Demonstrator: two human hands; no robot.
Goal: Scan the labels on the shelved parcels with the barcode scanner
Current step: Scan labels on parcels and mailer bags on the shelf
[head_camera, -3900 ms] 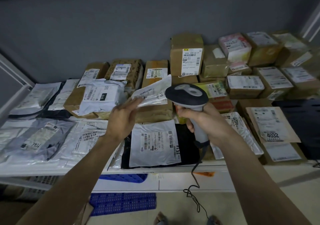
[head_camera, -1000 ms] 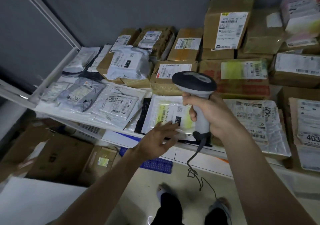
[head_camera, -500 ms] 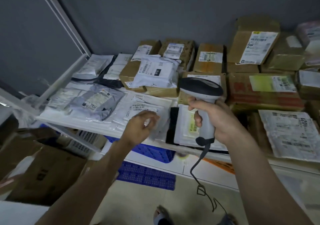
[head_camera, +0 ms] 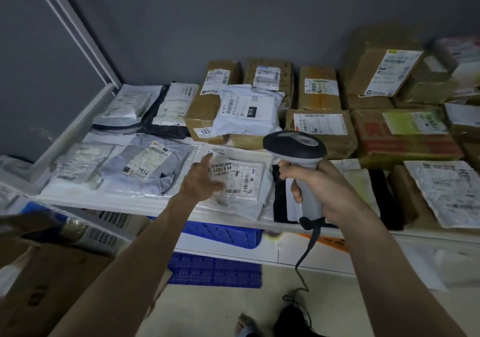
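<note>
Bare forearms, no sleeves; dark shoe (head_camera: 293,321) below.

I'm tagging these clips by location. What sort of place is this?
Probably a parcel depot or courier pickup point: a shelf packed with labelled cardboard boxes and poly mailers, and a corded barcode scanner in the right hand.

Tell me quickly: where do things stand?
Right hand grips scanner. Left hand open, fingers on clear bag, label up. Nothing in the way.
</note>
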